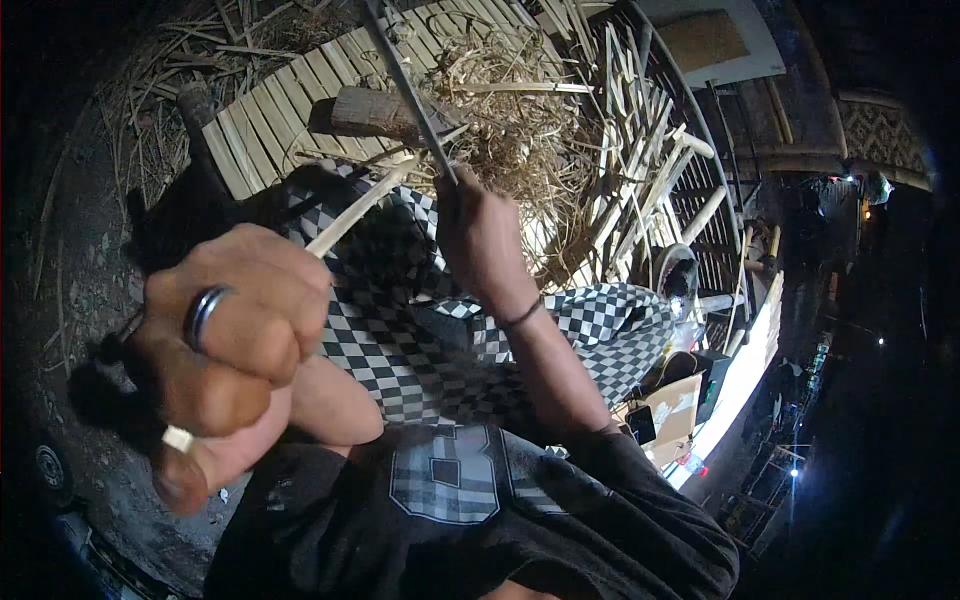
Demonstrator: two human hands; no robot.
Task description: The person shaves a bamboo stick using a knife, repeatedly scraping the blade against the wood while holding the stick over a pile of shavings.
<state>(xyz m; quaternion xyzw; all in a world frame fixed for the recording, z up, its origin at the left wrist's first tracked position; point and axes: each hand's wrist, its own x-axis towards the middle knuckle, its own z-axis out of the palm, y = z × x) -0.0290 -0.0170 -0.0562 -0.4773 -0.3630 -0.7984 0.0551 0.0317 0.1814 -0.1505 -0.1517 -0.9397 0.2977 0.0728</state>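
My left hand (240, 325), large and near on the left with a ring on one finger, is closed in a fist round a pale strip of split wood or bamboo (355, 212). One squared end of the strip pokes out by the thumb; the other reaches toward the middle of the bench. In my right hand (485, 235) is a long-bladed knife (408, 92), its handle hidden by the fingers and its blade slanting up and away to the left. The strip's far end lies close to the blade's base; I cannot tell whether they touch. A black-and-white checked cloth (385, 350) covers my lap below both hands.
Ahead is a slatted bench (300, 95) bearing a dark wooden block (372, 112) and a tangled heap of curled shavings (510, 130). Many split strips (640, 140) lie to its right. A phone (640, 424) rests on a cardboard box (675, 415) at lower right.
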